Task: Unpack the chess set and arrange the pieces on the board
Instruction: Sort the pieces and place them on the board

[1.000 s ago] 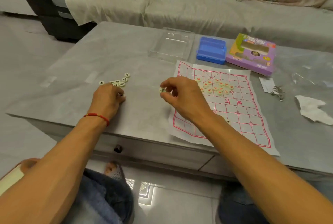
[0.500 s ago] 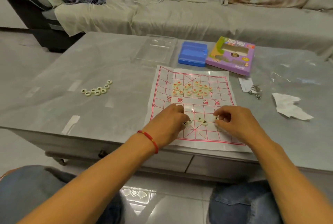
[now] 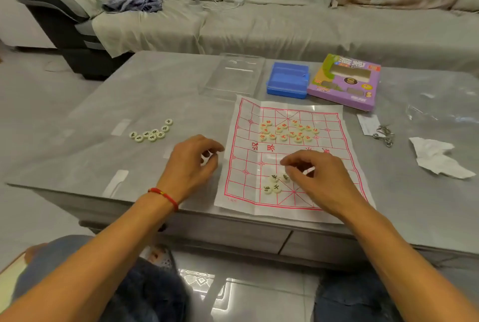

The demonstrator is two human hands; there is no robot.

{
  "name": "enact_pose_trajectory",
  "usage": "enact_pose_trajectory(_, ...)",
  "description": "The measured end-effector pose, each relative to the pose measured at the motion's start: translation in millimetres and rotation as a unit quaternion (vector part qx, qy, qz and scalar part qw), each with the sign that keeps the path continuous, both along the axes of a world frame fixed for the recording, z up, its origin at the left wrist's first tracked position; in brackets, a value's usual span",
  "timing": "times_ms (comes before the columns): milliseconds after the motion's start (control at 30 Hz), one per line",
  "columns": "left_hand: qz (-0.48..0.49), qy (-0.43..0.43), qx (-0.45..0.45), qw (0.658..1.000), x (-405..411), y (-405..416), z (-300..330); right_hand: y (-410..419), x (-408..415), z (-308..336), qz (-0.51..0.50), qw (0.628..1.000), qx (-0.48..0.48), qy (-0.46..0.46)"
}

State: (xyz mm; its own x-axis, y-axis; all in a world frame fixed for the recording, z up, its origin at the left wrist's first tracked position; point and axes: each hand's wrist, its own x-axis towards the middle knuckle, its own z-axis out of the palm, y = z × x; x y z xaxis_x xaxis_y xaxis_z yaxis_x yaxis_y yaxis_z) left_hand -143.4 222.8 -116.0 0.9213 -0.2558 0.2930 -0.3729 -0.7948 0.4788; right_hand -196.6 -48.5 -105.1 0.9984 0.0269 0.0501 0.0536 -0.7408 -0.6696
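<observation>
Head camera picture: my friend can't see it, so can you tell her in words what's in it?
A person's right hand reaches over a paper chess board beside four black-marked pieces, while the left hand hovers just off the board's left edge. Red-marked pieces cluster on the far half, and more black ones lie on the grey table.
</observation>
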Motion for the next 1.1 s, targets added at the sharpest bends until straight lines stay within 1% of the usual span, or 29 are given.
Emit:
enact_pose_trajectory(100, 0.092, -0.008, 0.024, 0.995, 23.6, 55.7, -9.6, 54.8, 16.1, 10.1, 0.064, 0.997, 0.028, -0.027)
enact_pose_trajectory(167, 0.166, 0.021, 0.040, 0.985, 38.7, 84.7, -17.8, 93.3, 36.2, 14.8, 0.103, 0.993, 0.023, -0.049)
enact_pose_trajectory(233, 0.222, 0.055, 0.025, 0.973, 52.6, 103.7, -25.9, 130.6, 62.6, 12.8, 0.134, 0.990, 0.007, -0.054)
enact_pose_trajectory(300, 0.246, 0.074, -0.002, 0.966, 63.5, 114.4, -31.5, 165.8, 91.4, 4.2, 0.158, 0.986, -0.025, -0.042)
enact_pose_trajectory(400, 0.274, 0.082, 0.007, 0.958, 73.8, 124.8, -34.5, 208.7, 130.6, -15.6, 0.171, 0.983, -0.063, -0.004)
enact_pose_trajectory(467, 0.276, 0.091, 0.003, 0.957, 79.8, 132.5, -34.3, 230.0, 154.4, -28.3, 0.175, 0.980, -0.092, -0.001)
enact_pose_trajectory(533, 0.257, 0.111, 0.009, 0.960, 83.4, 138.9, -31.5, 244.0, 174.7, -37.8, 0.191, 0.973, -0.126, -0.003)
enact_pose_trajectory(633, 0.227, 0.152, 0.016, 0.962, 86.9, 147.7, -31.5, 250.4, 193.4, -44.0, 0.242, 0.952, -0.186, -0.004)
enact_pose_trajectory(733, 0.223, 0.127, -0.009, 0.967, 88.3, 154.4, -34.0, 249.5, 197.6, -48.6, 0.235, 0.945, -0.213, -0.079)
enact_pose_trajectory(767, 0.229, 0.114, -0.011, 0.967, 88.1, 155.9, -34.3, 247.6, 196.5, -50.0, 0.226, 0.945, -0.215, -0.100)
enact_pose_trajectory(900, 0.259, 0.077, -0.019, 0.963, 83.6, 157.8, -33.3, 239.7, 182.5, -52.3, 0.193, 0.954, -0.190, -0.132)
enact_pose_trajectory(1000, 0.262, 0.056, -0.028, 0.963, 77.1, 158.2, -30.0, 234.3, 166.5, -47.0, 0.167, 0.964, -0.170, -0.118)
enact_pose_trajectory(1100, 0.255, 0.061, -0.015, 0.965, 67.9, 156.7, -27.1, 227.3, 150.4, -46.6, 0.161, 0.967, -0.172, -0.100)
